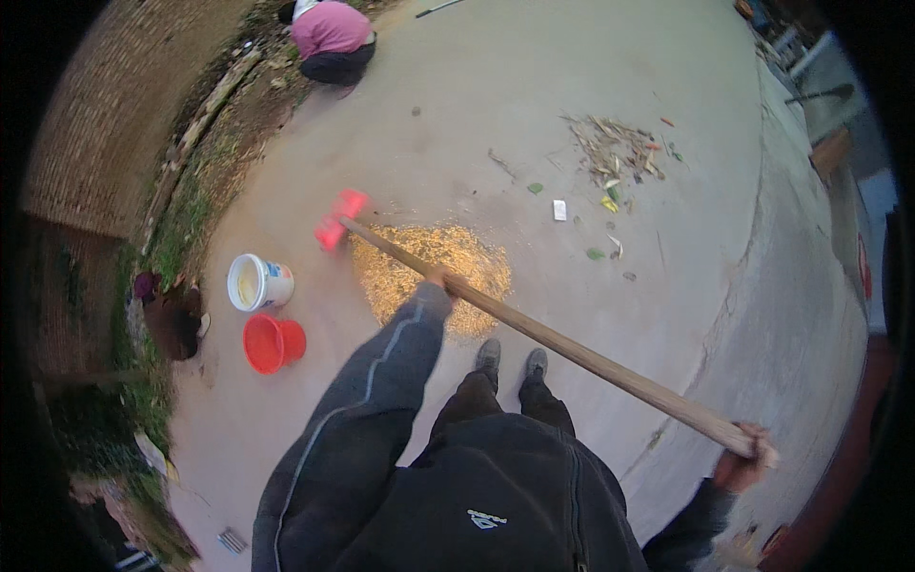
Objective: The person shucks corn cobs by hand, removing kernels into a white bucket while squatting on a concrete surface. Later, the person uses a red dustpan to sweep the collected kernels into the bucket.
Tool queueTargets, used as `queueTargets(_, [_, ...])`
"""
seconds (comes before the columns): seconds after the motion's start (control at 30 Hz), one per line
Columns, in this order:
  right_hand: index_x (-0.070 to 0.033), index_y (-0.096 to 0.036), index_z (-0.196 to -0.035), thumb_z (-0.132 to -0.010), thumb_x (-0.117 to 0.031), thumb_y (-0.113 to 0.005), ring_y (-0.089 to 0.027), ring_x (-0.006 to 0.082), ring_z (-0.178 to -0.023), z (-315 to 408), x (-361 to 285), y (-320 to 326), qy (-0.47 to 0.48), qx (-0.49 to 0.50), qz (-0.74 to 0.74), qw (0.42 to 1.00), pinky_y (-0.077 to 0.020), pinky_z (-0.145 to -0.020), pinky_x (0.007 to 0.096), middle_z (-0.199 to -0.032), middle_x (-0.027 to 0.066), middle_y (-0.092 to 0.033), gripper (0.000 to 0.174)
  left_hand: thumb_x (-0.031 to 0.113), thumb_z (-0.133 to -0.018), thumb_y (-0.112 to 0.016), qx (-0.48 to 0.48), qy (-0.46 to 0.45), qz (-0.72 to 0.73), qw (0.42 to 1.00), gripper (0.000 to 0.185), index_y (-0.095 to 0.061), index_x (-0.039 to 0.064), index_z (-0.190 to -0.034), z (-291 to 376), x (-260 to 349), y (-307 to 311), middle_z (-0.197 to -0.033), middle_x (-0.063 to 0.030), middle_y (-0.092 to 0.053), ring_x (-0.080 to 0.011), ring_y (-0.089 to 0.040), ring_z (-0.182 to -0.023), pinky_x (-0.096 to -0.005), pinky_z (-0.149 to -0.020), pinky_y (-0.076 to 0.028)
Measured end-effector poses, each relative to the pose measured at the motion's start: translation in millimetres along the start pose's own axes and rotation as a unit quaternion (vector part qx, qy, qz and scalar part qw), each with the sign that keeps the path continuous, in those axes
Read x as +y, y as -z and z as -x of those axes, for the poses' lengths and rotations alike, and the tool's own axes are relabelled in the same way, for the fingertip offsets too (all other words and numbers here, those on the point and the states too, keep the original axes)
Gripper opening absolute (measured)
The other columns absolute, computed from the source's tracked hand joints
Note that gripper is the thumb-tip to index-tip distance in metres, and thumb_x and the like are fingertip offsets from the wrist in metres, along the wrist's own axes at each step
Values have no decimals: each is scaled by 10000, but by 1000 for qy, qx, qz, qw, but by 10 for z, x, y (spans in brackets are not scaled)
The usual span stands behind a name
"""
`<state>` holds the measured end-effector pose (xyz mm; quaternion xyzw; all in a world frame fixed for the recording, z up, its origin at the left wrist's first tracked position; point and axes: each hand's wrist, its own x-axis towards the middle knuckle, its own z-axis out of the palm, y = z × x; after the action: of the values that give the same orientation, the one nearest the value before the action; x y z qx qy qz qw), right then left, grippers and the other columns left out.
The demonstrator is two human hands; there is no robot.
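Both my hands grip the long wooden handle (572, 352) of a tool with a red head (342, 220), which looks like a plastic shovel or rake and is blurred. My left hand (440, 277) is closed around the middle of the handle. At the near end, on the right, my right hand (745, 457) is wrapped around the shaft. Beneath the handle lies a flat pile of yellow grain (457, 257), probably maize kernels, spread on the concrete just beyond my shoes. The red head is at the pile's left edge.
A white bucket (277, 284) and a red bucket (292, 344) stand left of the grain. Two people crouch along the weedy verge, one in pink (332, 30), one in dark clothing (171, 322). Dry husks and leaves (618, 146) lie beyond, right. A brick wall (136, 93) rises left.
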<state>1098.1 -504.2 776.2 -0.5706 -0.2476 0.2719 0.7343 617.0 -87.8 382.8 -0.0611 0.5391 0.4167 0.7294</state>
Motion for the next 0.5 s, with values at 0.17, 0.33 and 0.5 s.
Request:
queueTargets(0.17, [17,-606,-1208,-923,-333,-659,-604,335,-1199,1030,934,-1661,-147,-80,22,986,-424,-1097,462,-1232,240,-654,455,350,-952,-548,31,-92,-113,989,354,-564,25,-814,-353,723,211,-678,-152,-616,-321,-625,-605,-474,-591,-559])
queueTargets(0.33, [32,-607,-1218,-965,-297,-669,-608,246,-1158,1690,1281,-2356,-195,-77,87,974,-450,-1053,400,-1225,179,-663,420,319,-934,-582,-18,-101,-150,983,295,-563,34,-859,-173,852,500,-658,-137,-597,-321,-620,-589,-493,-560,-542])
queueTargets(0.5, [31,-605,-1219,-966,-295,-644,-652,276,-1066,2310,1217,-1862,-190,-11,47,981,-534,-943,414,-1188,185,-668,414,245,-919,-630,26,-41,-177,983,273,-536,24,-1049,116,353,805,-793,-165,-627,-332,-647,-659,-515,-606,-580])
